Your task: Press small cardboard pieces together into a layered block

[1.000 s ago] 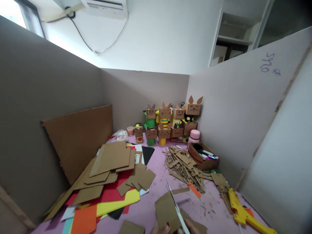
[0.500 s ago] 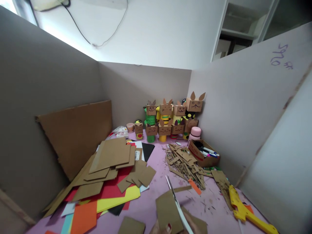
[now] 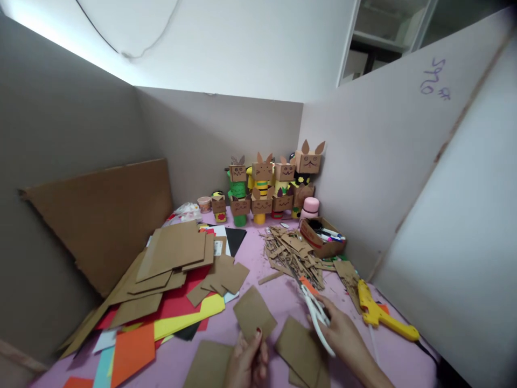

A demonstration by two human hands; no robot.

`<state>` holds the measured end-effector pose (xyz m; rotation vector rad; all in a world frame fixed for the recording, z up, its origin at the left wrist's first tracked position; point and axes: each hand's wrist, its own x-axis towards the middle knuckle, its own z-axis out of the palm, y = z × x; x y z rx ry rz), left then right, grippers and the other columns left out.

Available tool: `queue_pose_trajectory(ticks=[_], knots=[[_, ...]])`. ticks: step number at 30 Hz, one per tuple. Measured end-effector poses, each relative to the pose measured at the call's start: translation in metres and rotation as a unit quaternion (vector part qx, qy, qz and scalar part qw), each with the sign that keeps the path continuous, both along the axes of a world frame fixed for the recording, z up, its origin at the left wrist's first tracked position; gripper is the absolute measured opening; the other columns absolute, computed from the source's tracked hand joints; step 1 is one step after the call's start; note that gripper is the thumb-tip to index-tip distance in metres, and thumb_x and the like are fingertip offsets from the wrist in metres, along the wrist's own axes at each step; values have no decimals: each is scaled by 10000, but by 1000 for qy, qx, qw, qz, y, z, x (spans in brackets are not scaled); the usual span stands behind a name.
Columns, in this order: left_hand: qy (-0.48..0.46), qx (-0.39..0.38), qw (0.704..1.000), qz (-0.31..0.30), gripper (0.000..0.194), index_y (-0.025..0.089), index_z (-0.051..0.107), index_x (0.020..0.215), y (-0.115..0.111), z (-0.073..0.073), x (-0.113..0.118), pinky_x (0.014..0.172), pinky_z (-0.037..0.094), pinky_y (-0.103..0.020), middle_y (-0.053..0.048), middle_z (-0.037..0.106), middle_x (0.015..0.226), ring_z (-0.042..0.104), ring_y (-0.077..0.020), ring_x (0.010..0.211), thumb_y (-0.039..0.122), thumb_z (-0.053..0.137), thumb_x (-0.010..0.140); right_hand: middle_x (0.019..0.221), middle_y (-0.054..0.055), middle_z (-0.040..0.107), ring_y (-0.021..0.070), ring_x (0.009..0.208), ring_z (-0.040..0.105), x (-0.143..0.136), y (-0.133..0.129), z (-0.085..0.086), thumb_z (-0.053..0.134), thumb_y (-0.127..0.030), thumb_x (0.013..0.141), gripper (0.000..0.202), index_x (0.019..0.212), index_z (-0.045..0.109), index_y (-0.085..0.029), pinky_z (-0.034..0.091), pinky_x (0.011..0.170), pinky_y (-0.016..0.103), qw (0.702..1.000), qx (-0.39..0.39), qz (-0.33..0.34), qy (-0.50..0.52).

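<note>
Since a moment ago your head has tipped down, and now you can see more of both hands; your scissors (image 3: 313,310) have left the cardboard piece and swung off to 3 o'clock of it. Biggest of all is the pink table (image 3: 258,267), with a big brown board (image 3: 100,215) leaning on the wall at 9 o'clock. Next comes the pile of cardboard sheets (image 3: 173,250) lying on bright colored paper (image 3: 133,350) at 8 o'clock. At 12 o'clock stand the little box animals (image 3: 270,183), and just in front of them is a heap of cardboard scraps (image 3: 291,253). A yellow glue gun (image 3: 379,312) lies at 3 o'clock, near your right hand. Your left hand (image 3: 246,364) pinches the bottom edge of the cardboard piece (image 3: 254,312), thumb on top, and the piece sticks up and away from you toward 12 o'clock. Your right hand (image 3: 343,339) is curled around the scissor handles, and the blades look closed or nearly so, pointing toward 11 o'clock at the scrap heap. Another flat piece (image 3: 301,347) lies on the table between your two hands. I think the sharp tips could poke your left fingers if the hands come together fast, since they are near each other. The thin pinch could also let the piece slip or bend.
</note>
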<state>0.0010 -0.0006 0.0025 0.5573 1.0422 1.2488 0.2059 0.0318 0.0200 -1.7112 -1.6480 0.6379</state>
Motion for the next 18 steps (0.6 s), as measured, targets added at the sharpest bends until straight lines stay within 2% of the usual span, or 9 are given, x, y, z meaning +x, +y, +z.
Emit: queue_pose_trajectory(ticks=[2, 5, 8, 11, 12, 15, 18], knots=[[13, 9, 1000, 23, 492, 176, 495, 657, -1, 3, 1, 311, 248, -81, 97, 545, 444, 382, 7, 296, 566, 775, 552, 975, 122, 711, 297, 853, 656, 14, 3, 0, 516, -260, 753, 463, 1199, 581, -153, 475, 762, 389, 998, 1, -9, -60], [40, 33, 998, 33, 492, 173, 483, 642, -3, 5, 3, 319, 279, -98, 82, 563, 443, 408, -7, 305, 574, 759, 570, 1007, 127, 669, 289, 933, 607, 25, 5, -2, 511, -185, 732, 525, 1253, 558, -145, 441, 840, 380, 992, 13, 4, -125], [65, 62, 996, 22, 492, 167, 514, 661, -9, 6, 4, 359, 356, -141, 47, 606, 486, 473, -44, 349, 618, 705, 609, 1086, 159, 613, 297, 1022, 539, 24, 2, 2, 488, -188, 781, 481, 1252, 562, -125, 396, 918, 392, 985, 35, 17, -166], [92, 83, 992, 9, 472, 164, 537, 706, -17, 7, 4, 406, 397, -169, 29, 629, 559, 515, -67, 411, 622, 650, 672, 1188, 177, 565, 307, 1100, 492, 14, -9, 7, 486, -248, 826, 382, 1165, 620, -135, 365, 956, 401, 981, 42, 45, -185], [102, 89, 991, 4, 471, 163, 541, 716, -19, 8, 5, 409, 393, -172, 31, 620, 552, 511, -70, 415, 620, 648, 676, 1200, 169, 565, 311, 1112, 489, 9, -13, 8, 549, -297, 798, 365, 1118, 647, -149, 367, 956, 393, 979, 39, 64, -189], [136, 103, 985, -14, 491, 155, 554, 764, -22, 10, 6, 404, 368, -177, 49, 560, 473, 474, -79, 400, 627, 649, 665, 1265, 185, 536, 368, 1159, 455, -5, -27, 7, 758, -384, 597, 480, 1005, 685, -141, 359, 962, 419, 974, 23, 107, -198], [168, 111, 979, -23, 537, 143, 556, 872, -23, 10, 5, 402, 352, -184, 64, 519, 459, 444, -85, 395, 642, 614, 681, 1282, 211, 511, 386, 1190, 420, -11, -34, 2, 765, -329, 589, 477, 997, 659, -105, 332, 979, 443, 973, 5, 116, -197]])
